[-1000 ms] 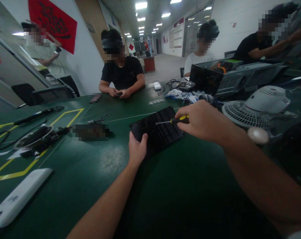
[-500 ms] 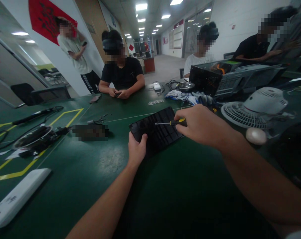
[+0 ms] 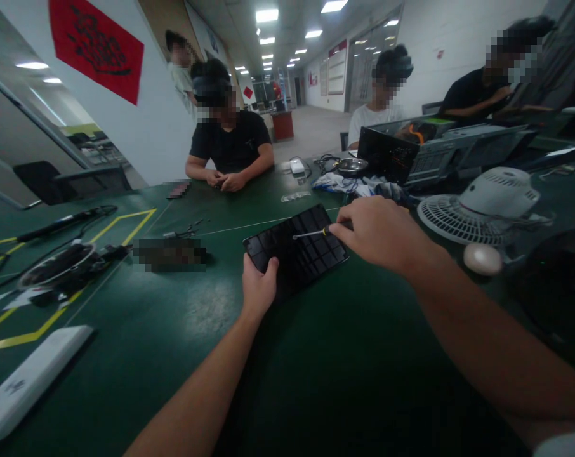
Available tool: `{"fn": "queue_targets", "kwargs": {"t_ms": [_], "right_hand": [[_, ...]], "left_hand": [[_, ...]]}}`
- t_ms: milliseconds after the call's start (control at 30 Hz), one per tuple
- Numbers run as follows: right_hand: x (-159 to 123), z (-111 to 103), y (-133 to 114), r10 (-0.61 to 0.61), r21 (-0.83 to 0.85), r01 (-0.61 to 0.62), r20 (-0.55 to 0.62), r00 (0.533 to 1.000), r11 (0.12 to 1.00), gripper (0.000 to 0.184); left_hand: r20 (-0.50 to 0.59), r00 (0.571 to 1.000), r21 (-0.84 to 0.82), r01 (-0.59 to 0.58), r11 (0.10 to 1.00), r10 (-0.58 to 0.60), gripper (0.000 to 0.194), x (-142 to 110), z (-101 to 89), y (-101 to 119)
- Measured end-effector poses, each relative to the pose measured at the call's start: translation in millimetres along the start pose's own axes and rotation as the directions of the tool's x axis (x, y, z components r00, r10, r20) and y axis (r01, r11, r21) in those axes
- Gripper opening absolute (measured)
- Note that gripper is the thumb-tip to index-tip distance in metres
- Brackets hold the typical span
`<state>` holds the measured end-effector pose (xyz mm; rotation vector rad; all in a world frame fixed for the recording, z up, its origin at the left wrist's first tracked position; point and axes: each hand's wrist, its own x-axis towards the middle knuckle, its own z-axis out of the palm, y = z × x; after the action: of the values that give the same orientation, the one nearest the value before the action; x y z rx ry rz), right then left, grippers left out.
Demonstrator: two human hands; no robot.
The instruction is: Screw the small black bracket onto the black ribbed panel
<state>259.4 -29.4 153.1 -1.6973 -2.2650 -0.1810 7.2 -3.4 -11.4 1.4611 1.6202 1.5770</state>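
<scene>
Both hands work at a flat black rectangular panel [image 3: 316, 244] with a glossy, grid-like face, tilted above the green table. My left hand [image 3: 259, 282] is closed on its near left corner, thumb on top and fingers out of sight beneath. In my right hand [image 3: 376, 233] is a screwdriver [image 3: 311, 234] with a thin metal shaft and a yellow and black handle, mostly covered by my fingers. Its shaft lies low across the panel, pointing left. The tip is at the panel's face near the middle; whether it presses there I cannot tell.
A grey fan [image 3: 494, 197] and a pale rounded object [image 3: 482, 259] lie to the right. An opened computer case [image 3: 440, 158] stands behind. Cables [image 3: 59, 266] and a white elongated device [image 3: 35, 381] are at left. Across the table sits a person in black [image 3: 230, 143].
My right hand has turned over the screwdriver, so its handle shows less; the tip stays near the same spot. The standing person has moved right, behind the seated one. My view shifted slightly.
</scene>
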Motion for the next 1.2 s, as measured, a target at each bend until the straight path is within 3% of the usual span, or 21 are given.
{"fn": "queue_targets", "kwargs": {"t_ms": [267,367,533,600,733,1200], "right_hand": [[-1.5,4.9,1.7,-0.024,0.043,0.02,0.093,0.995,0.999,0.028],[-3.1,1.0,7.0,-0.075,0.075,0.071,0.051,0.996,0.995,0.037],[-4.8,-11.6,17.4,-0.073,0.094,0.084,-0.114,0.991,0.992,0.015],[-4.3,-13.5,18.2,-0.056,0.1,0.07,-0.137,0.989,0.993,0.016],[-1.7,-8.8,15.2,-0.064,0.098,0.077,-0.129,0.99,0.992,0.028],[2.9,1.7,10.0,-0.122,0.093,0.132,-0.102,0.987,0.987,0.022]], "left_hand": [[-0.005,1.0,0.005,0.004,1.0,-0.004,0.039,0.2,-1.4,3.2],[0.004,1.0,-0.002,0.006,1.0,-0.006,0.037,0.5,-1.1,2.6],[0.004,1.0,-0.008,0.007,1.0,-0.007,0.04,0.1,-1.0,3.4],[0.007,1.0,-0.006,0.004,1.0,-0.004,0.04,-0.1,-1.1,5.1],[0.015,1.0,-0.014,0.009,1.0,-0.009,0.041,-0.3,-0.7,8.3],[0.015,1.0,-0.02,0.011,1.0,-0.011,0.041,-0.2,-0.2,4.5]]}}
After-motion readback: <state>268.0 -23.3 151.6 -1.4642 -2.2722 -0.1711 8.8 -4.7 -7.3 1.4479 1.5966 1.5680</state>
